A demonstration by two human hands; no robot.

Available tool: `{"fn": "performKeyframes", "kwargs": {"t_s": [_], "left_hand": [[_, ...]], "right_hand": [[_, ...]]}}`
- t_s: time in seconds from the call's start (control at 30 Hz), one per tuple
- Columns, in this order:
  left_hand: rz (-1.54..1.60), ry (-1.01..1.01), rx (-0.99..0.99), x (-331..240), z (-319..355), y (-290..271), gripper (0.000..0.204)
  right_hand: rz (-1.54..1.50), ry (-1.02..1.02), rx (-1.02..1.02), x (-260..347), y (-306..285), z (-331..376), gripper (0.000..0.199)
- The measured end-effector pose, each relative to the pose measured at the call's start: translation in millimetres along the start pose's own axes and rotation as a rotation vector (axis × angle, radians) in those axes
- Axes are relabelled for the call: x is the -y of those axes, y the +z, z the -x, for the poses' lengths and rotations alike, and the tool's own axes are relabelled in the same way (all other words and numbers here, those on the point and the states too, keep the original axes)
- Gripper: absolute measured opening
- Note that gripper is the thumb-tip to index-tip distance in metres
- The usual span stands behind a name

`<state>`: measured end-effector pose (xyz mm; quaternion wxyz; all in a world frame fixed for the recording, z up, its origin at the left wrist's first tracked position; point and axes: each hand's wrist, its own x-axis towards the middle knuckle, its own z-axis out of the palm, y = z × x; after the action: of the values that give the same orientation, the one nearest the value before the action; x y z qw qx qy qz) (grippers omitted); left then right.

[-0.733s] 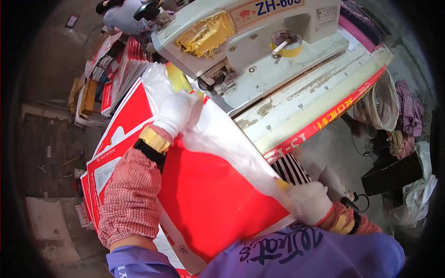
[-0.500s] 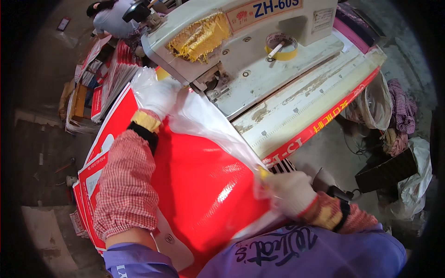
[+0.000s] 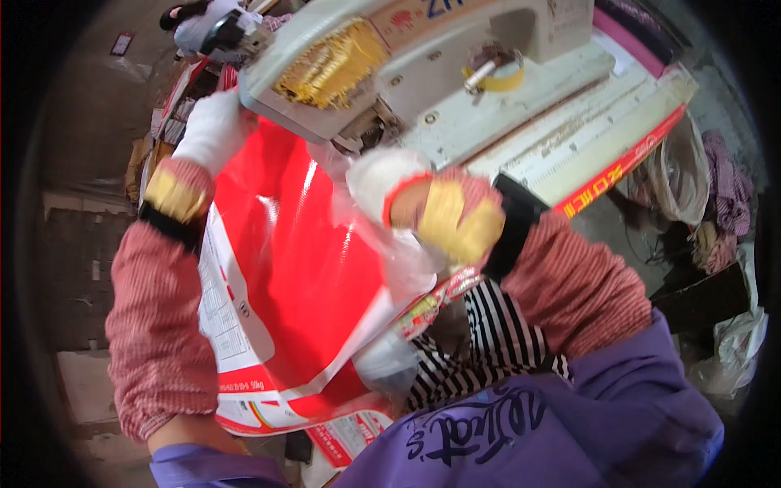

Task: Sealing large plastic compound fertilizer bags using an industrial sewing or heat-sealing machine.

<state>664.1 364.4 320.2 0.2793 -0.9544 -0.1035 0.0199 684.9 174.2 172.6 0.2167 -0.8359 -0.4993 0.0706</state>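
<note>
A glossy red-and-white printed sack (image 3: 301, 260) hangs beneath the head of a grey industrial sewing machine (image 3: 455, 106). In a white glove, my left hand (image 3: 215, 130) is closed on the sack's far left edge, beside the machine head. My right hand (image 3: 386, 183), gloved too and blurred by motion, is in front of the needle area. Its fingers look closed on the clear plastic liner (image 3: 407, 256) along the sack's right side; the fingertips are hidden. Both forearms wear red checked sleeves with dark wristbands.
Yellow tape (image 3: 500, 77) rests on the machine bed with a white stick on it. Behind the machine head, a person (image 3: 203, 24) bends near stacked sacks. To the right are a plastic bag (image 3: 679, 175), checked cloth (image 3: 726, 187) and a dark box (image 3: 704, 297).
My left hand has moved left and away from me. The right hand has swung up and left toward the machine head, with the plastic liner bunching around it. The sack has shifted and turned.
</note>
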Motion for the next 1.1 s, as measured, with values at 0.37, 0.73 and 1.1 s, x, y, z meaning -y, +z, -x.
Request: {"fn": "performKeyframes", "kwargs": {"t_s": [0.37, 0.73, 1.1], "left_hand": [[0.374, 1.156, 0.444, -163, 102, -124, 0.043], [0.364, 0.567, 0.931, -166, 83, -121, 0.073], [0.032, 0.942, 0.964, -171, 139, -171, 0.06]], "right_hand": [[0.015, 0.085, 0.3, -71, -12, -10, 0.032], [0.321, -0.474, 0.114, -64, 31, -44, 0.021], [0.237, -0.449, 0.074, -63, 31, -33, 0.023]]}}
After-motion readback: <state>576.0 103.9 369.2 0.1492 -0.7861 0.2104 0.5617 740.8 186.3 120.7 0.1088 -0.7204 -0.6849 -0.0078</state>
